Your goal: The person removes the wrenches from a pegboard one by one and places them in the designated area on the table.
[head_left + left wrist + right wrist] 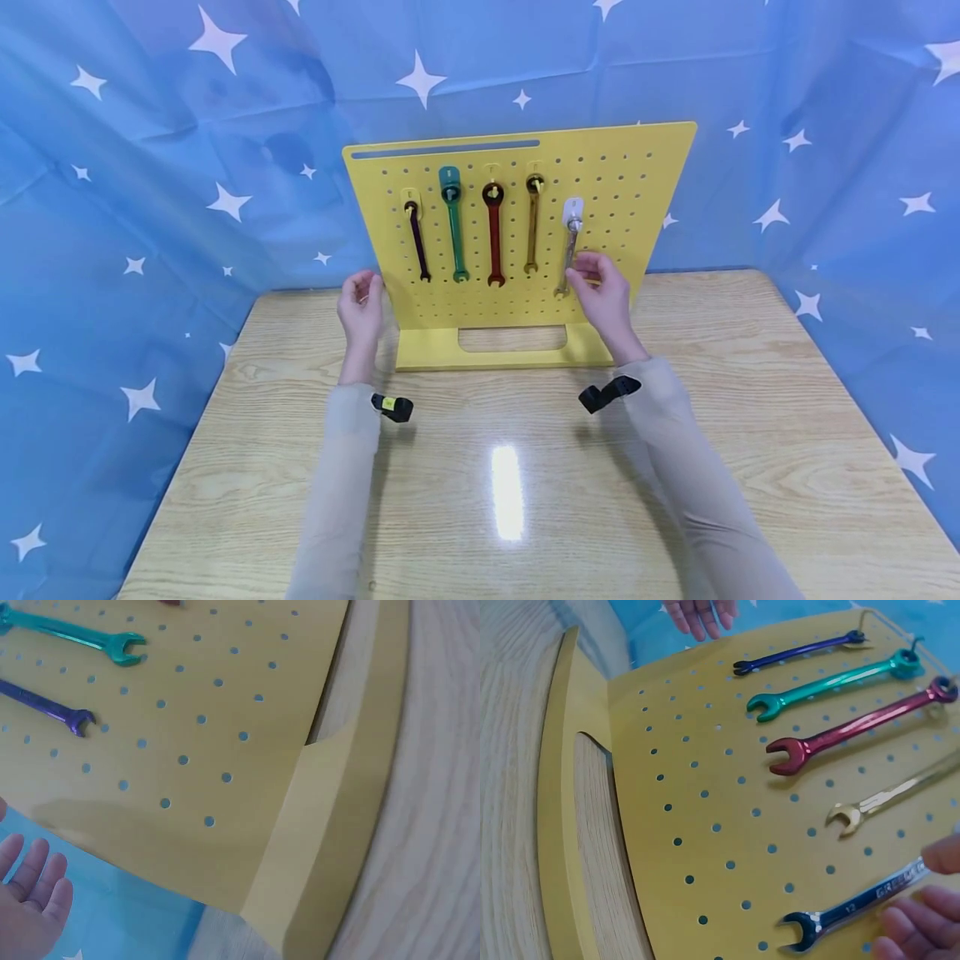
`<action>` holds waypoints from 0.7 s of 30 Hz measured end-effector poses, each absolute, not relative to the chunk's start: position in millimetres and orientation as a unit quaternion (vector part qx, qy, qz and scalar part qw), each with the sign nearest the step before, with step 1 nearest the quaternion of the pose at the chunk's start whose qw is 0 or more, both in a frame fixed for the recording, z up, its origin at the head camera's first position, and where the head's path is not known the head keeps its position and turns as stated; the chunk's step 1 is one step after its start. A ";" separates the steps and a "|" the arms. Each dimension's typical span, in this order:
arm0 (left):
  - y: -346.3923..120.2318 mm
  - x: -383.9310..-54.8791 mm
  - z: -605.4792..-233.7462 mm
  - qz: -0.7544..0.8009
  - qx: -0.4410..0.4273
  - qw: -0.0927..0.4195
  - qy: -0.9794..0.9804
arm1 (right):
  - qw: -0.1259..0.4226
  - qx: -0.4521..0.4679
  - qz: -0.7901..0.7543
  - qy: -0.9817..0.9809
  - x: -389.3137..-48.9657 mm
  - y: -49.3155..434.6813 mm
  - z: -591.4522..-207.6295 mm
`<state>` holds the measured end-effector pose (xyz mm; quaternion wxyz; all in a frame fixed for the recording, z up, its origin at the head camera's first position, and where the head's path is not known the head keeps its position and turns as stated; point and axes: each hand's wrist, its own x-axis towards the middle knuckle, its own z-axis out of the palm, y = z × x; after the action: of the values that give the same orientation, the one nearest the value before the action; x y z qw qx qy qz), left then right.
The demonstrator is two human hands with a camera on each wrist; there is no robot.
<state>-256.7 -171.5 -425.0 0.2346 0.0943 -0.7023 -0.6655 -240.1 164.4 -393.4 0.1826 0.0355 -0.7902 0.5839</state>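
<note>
A yellow pegboard (pixel 465 312) stands upright on the table with several combination wrenches hanging from its hooks. The rightmost, a silver wrench (pixel 847 909), hangs by its ring end with its open jaw pointing down. My right hand (pixel 603 292) pinches its shank between thumb and fingers. Beside the board's left edge is my left hand (pixel 360 307), fingers loosely bent and holding nothing; whether it touches the edge I cannot tell. From left to right hang a purple wrench (pixel 418 243), a green wrench (pixel 456 237), a red wrench (pixel 494 237) and a gold wrench (pixel 532 229).
The board's foot (pixel 502 360) has a cut-out slot and rests on the wood-grain table (pixel 450 500). Blue cloth with white stars (pixel 300 208) hangs behind and at the sides. Each wrist wears a black camera, one on the left sleeve (pixel 393 407).
</note>
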 end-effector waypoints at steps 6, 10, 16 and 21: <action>-176.0 -265.0 -418.9 -0.697 0.094 0.192 -0.685 | 0.177 0.025 0.593 -0.785 -244.8 165.2 -393.4; -176.9 -269.2 -415.1 -0.716 0.094 0.171 -0.670 | 0.178 0.028 0.596 -0.782 -247.1 165.0 -394.0; -178.4 -275.0 -413.0 -0.733 0.103 0.160 -0.653 | 0.170 0.020 0.594 -0.786 -249.7 165.2 -394.0; -180.8 -277.7 -411.7 -0.752 0.111 0.145 -0.634 | 0.171 0.016 0.587 -0.791 -251.7 164.5 -393.9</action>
<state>-277.7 -180.8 -411.7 0.1451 0.1107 -0.6337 -0.7517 -251.7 164.5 -393.9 0.1708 0.0158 -0.7914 0.5868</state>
